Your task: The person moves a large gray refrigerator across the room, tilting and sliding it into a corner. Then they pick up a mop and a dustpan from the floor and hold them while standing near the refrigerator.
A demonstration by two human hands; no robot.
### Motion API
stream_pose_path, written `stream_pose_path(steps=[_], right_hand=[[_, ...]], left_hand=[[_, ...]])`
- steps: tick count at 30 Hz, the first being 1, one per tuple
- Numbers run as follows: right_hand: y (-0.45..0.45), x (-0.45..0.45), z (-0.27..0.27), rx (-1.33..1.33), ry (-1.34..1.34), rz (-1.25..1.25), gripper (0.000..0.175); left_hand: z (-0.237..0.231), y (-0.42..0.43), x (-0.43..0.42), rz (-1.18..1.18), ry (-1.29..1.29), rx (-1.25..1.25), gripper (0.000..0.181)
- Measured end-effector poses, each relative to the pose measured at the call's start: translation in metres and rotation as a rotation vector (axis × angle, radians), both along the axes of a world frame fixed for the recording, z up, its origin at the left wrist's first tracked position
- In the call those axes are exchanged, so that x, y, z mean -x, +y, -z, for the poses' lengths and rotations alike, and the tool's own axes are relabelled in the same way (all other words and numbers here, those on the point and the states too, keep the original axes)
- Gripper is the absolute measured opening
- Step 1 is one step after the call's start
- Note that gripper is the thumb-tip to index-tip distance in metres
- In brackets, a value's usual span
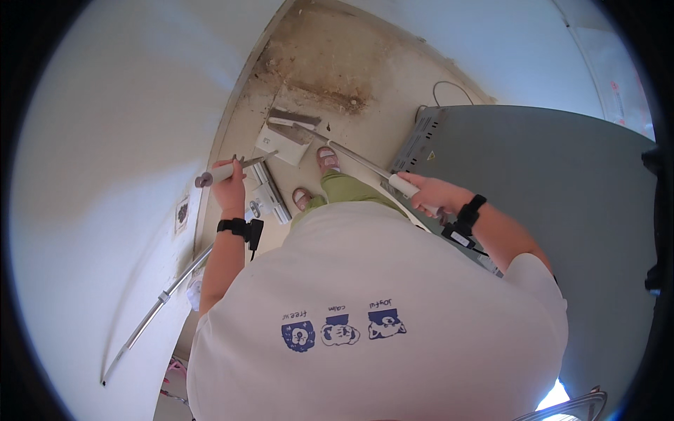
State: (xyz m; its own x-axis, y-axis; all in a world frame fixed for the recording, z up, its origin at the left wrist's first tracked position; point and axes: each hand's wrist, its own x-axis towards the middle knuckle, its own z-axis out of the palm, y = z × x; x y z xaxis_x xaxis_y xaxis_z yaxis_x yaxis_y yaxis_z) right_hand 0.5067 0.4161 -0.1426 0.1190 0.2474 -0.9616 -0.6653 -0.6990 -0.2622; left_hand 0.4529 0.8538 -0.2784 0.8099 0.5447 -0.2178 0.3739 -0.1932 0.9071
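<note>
My left hand (229, 185) grips the pale handle of a long-handled dustpan (284, 143), whose white pan rests on the floor by the left wall. In my right hand (436, 193) is the white grip of a broom handle (363, 160), slanting down toward the pan. The broom head (295, 116), with dark bristles, lies at the pan's mouth. Dark debris shows at the pan's inner edge; how much it holds I cannot tell.
Brown dirt and crumbs (337, 97) stain the floor in the corner. A large grey appliance (516, 179) with a cable stands on the right. A flat mop head (271, 192) lies left of my feet, and a metal pole (163, 297) leans along the left wall (105, 158).
</note>
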Motion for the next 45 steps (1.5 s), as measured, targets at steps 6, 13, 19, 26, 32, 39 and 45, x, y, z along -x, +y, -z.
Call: stream_pose_path(steps=[6,13,19,26,32,39,45], right_hand=[[-0.029,-0.004,-0.021,0.058,-0.133,0.204,0.082],[-0.055,-0.020,0.070,0.098,-0.218,0.483,0.088],[-0.012,0.089,0.075,0.067,-0.136,0.276,0.090],[0.013,0.150,0.003,-0.052,-0.097,0.264,0.089],[-0.008,0.182,-0.015,0.011,-0.230,0.302,0.090],[0.005,0.170,0.053,-0.061,-0.298,0.376,0.079],[-0.026,0.219,0.035,-0.129,-0.018,0.240,0.093]], left_hand=[[-0.002,0.003,0.000,0.072,0.112,-0.064,0.018],[-0.001,0.000,0.014,0.134,0.068,-0.015,0.017],[0.010,-0.001,0.018,0.217,0.072,-0.145,0.020],[0.037,0.001,0.018,0.291,-0.010,-0.315,0.023],[0.023,0.009,0.036,0.282,-0.004,-0.143,0.025],[0.005,-0.038,0.078,0.308,0.132,-0.305,0.030],[0.007,-0.067,0.078,0.299,-0.053,-0.320,0.021]])
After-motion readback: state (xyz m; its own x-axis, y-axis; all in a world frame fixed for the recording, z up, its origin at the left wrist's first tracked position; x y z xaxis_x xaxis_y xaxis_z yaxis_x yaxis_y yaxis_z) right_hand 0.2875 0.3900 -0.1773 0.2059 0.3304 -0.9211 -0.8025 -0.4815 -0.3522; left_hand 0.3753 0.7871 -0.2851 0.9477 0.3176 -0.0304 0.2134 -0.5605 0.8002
